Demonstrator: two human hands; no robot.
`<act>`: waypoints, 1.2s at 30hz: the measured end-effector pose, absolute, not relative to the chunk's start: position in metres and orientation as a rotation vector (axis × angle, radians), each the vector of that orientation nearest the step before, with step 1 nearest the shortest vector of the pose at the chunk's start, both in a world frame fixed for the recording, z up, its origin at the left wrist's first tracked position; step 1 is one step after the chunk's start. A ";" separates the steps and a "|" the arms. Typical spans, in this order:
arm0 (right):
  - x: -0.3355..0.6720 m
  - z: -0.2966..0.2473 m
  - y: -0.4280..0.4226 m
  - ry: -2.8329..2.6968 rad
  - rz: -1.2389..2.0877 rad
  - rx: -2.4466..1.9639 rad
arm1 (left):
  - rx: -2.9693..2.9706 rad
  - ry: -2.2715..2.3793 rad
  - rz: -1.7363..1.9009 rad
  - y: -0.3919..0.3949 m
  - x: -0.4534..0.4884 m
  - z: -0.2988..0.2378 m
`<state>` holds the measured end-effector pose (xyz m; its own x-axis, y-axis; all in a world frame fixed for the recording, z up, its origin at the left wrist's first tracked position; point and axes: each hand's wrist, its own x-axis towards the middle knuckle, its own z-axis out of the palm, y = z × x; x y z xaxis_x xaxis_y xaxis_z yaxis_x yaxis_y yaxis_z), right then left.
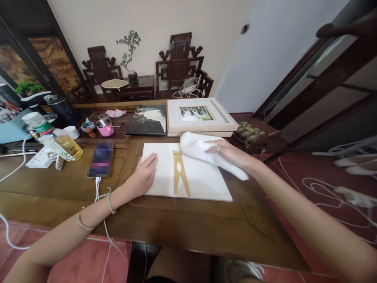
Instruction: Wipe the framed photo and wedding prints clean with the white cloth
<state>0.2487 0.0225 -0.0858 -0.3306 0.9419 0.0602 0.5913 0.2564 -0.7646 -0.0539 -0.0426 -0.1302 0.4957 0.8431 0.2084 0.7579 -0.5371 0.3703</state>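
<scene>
- head view: what crowds the rectangular white board?
- a wooden picture frame, just behind it on the table.
- and the fingers?
- the right hand clutches a soft bunched cloth over it; the left hand's lie together, flat on its edge.

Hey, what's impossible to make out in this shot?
Right hand, head view: finger placement partly hidden by the white cloth.
White panel, head view: upper-right corner covered by the white cloth.
Phone, head view: screen pixelated.
Framed photo, head view: details too small.

Pink cup on dark tray; bonsai between chairs
</scene>
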 end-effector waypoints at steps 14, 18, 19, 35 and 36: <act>0.221 -0.063 -0.105 -2.601 0.837 -0.996 | 2.503 1.391 0.480 -0.042 -0.053 -0.127; 0.228 -0.067 -0.101 -2.568 0.938 -1.089 | 2.511 1.386 0.487 -0.042 -0.053 -0.128; 0.229 -0.071 -0.092 -2.516 0.920 -1.156 | 2.509 1.385 0.486 -0.042 -0.053 -0.128; 0.186 -0.082 -0.024 -2.503 0.627 -1.031 | 2.493 1.366 0.533 -0.041 -0.053 -0.129; 0.186 -0.081 -0.039 -2.560 0.617 -1.005 | 2.493 1.370 0.532 -0.042 -0.053 -0.129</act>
<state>0.1864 -0.0388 -0.0810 -0.7005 0.7005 0.1360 0.5617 0.6589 -0.5003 -0.0533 -0.0417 -0.1291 0.4921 0.8483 0.1955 0.7582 -0.5280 0.3827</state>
